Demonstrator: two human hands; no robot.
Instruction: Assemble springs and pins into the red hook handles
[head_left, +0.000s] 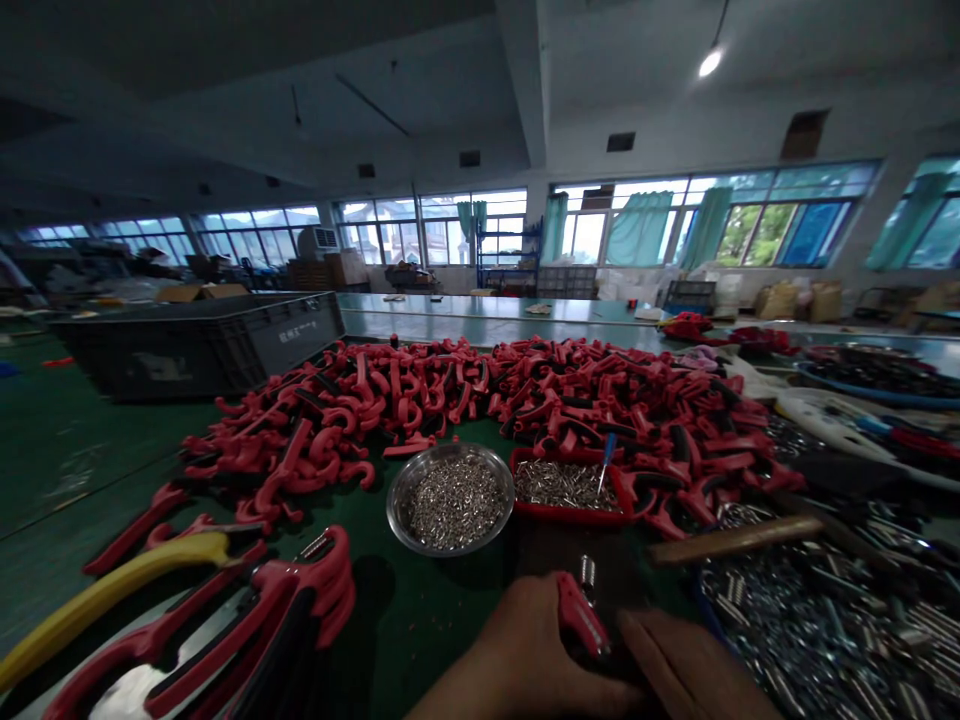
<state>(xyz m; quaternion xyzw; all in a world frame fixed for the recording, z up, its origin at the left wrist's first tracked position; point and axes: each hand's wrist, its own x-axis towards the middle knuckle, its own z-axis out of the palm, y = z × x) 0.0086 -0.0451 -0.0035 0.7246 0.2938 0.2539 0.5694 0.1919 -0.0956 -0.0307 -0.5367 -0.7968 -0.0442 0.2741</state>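
Note:
My left hand (525, 650) is closed around a red plastic tool handle (580, 612), low in the middle of the view. A metal spring (587, 572) stands out at the handle's upper end. My right hand (686, 665) is just right of the handle, fingers pressed together and bent inward; whatever they hold is hidden. Beyond my hands are a steel bowl (399, 522) of small metal pins and a red tray (570, 515) of longer pins. A blue-handled screwdriver (608, 452) leans in the tray. A dark block (540, 555) lies beneath the work.
A wide heap of red handles (480, 385) spans the green table. Several red-and-black tools (292, 600), one yellow handle (112, 590) among them, lie at left. At right are a wooden hammer handle (735, 540) and loose springs and bolts (832, 620). A dark crate (217, 350) stands behind.

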